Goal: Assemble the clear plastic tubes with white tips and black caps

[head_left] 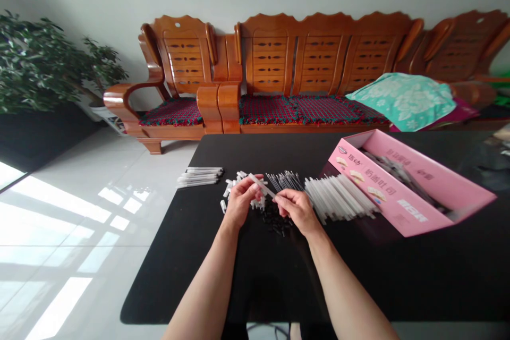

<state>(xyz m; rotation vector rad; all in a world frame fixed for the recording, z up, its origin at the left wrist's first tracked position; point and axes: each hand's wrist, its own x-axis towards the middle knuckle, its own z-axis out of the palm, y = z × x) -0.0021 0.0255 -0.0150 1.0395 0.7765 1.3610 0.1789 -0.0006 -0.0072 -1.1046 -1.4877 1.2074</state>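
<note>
left hand (240, 201) and right hand (295, 210) both on one white tube (263, 186), held up over the table (179, 260). left fingers closed on it nearer its upper left end, thumb on the near side; right fingers pinch the lower right end, narrow grip. tube tilted, running down from the left fingers to the right ones. whether anything is inside it, cannot tell. small white pieces (228, 188) scattered behind and left of the left fingers, partly hidden by that hand. small black pieces (274, 222) in a loose heap between the hands, on the near side of the fingers. thin dark rods (286, 179) just beyond the right fingers, lying side by side, light tips pointing away. thicker pale tubes (338, 196) in a wide row right of the right fingers. bunch of slim white sticks (201, 176) with dark ends, well left of the left fingers, near the table edge. pink box (382, 191), open top, farther right past the pale tubes, grey-looking stuff inside, too unclear to name. beyond the fingers, across the far table edge: wooden seats (271, 64) with dark red patterned pads (269, 110), teal floral cloth thing (406, 101) to the right. plant (35, 64) far off left.
</note>
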